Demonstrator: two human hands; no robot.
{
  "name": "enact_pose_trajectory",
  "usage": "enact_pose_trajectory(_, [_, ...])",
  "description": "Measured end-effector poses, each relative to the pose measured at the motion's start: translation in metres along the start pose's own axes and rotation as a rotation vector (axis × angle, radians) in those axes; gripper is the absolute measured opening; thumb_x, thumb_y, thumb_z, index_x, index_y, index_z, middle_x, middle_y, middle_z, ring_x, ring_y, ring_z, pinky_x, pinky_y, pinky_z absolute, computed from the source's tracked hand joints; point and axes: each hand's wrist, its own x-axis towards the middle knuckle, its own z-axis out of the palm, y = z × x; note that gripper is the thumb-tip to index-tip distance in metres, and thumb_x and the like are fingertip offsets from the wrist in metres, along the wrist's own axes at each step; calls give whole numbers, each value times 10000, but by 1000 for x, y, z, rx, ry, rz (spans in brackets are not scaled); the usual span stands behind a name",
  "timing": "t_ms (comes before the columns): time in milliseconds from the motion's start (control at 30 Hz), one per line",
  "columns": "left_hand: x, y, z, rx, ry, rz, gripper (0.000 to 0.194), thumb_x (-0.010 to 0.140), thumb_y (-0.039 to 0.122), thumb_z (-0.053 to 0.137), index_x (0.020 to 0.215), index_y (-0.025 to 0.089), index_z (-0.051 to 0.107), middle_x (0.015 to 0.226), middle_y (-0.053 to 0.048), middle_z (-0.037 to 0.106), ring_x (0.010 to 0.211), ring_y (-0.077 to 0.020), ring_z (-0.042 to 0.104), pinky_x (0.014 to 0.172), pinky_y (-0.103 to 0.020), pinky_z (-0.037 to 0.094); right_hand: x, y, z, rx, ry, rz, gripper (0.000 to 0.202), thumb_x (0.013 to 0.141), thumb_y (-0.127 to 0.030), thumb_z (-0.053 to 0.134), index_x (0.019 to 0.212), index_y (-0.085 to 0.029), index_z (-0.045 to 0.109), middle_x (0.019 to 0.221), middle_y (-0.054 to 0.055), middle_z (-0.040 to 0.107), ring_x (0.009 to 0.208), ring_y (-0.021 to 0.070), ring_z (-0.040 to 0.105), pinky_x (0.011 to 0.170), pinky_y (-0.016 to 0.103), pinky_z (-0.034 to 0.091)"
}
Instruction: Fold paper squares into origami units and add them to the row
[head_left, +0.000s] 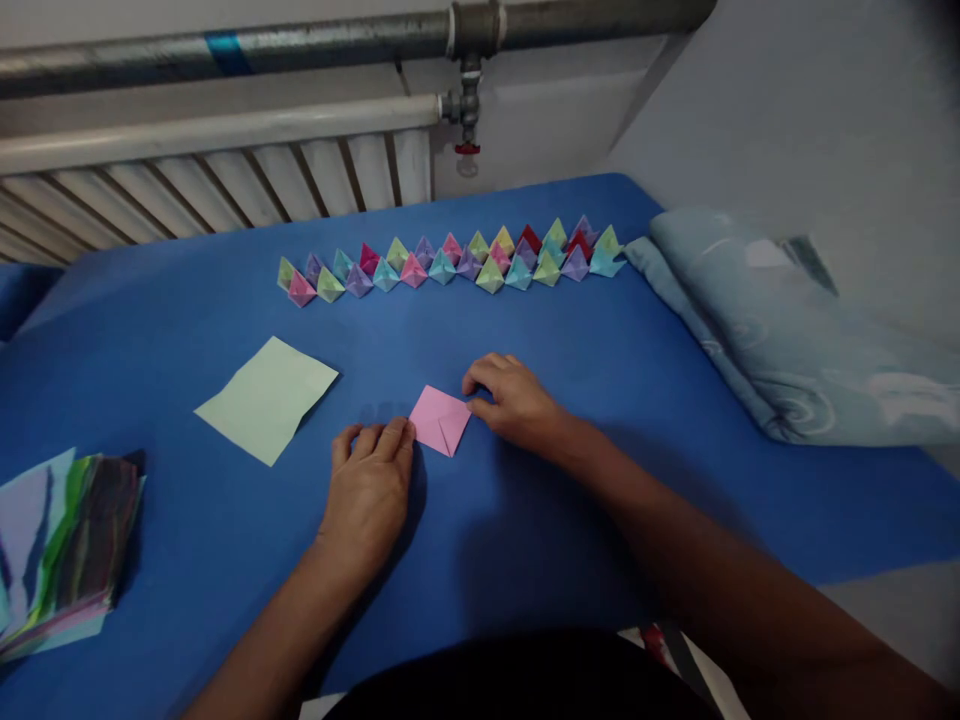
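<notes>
A small pink square of folded origami paper (436, 416) lies flat on the blue surface between my hands, one corner toward me and a crease running to its lower tip. My left hand (369, 490), palm down, pinches its left corner at the fingertips; the thumb is mostly hidden. At the right corner, my right hand (517, 400) has the thumb tip touching or almost touching the paper. The right index finger curls above the thumb with a gap between them. A pale green paper sheet (268, 400) lies left of the pink one, slightly raised at one edge.
Two staggered rows of folded colored paper pieces (413, 270) stand along the back. A stack of colored paper (75, 550) is at the left edge. Folded light blue fabric (772, 330) lies right. A radiator (225, 180) and a metal pipe (337, 42) run behind the blue table (225, 560).
</notes>
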Motion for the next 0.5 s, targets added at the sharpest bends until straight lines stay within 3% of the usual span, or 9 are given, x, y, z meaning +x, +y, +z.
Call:
enact_pose_trajectory(100, [2, -2, 5, -5, 76, 21, 421, 898, 42, 331, 1170, 93, 649, 1216, -166, 652, 1021, -302, 585, 886, -489, 428, -4, -6, 8, -96, 12, -208, 231, 797, -41, 513, 916, -178, 655, 1010, 67, 659, 917, 201, 510, 824, 338, 323])
enact_pose_trajectory(200, [10, -9, 7, -54, 110, 105, 378, 917, 80, 349, 1137, 93, 656, 1191, -161, 661, 1017, -293, 589, 852, -449, 447, -6, -9, 15, -175, -53, -362, 263, 847, -37, 469, 927, -183, 672, 964, 58, 678, 870, 197, 491, 775, 335, 287])
enact_pose_trajectory(333, [25, -24, 0, -160, 61, 250, 275, 874, 125, 455, 1049, 122, 667, 1088, -126, 692, 913, -255, 613, 872, -438, 434, -7, -6, 16, -139, -66, -362, 217, 891, -98, 480, 944, -186, 671, 935, 42, 685, 844, 183, 498, 757, 323, 272])
enact_pose_trajectory(500, [32, -37, -3, -265, 71, 266, 264, 854, 238, 552, 1092, 147, 621, 1091, -96, 698, 933, -239, 620, 906, -438, 410, -4, -2, 14, -105, -44, -379, 165, 890, -155, 528, 975, -188, 666, 913, 37, 685, 842, 178, 515, 764, 312, 279])
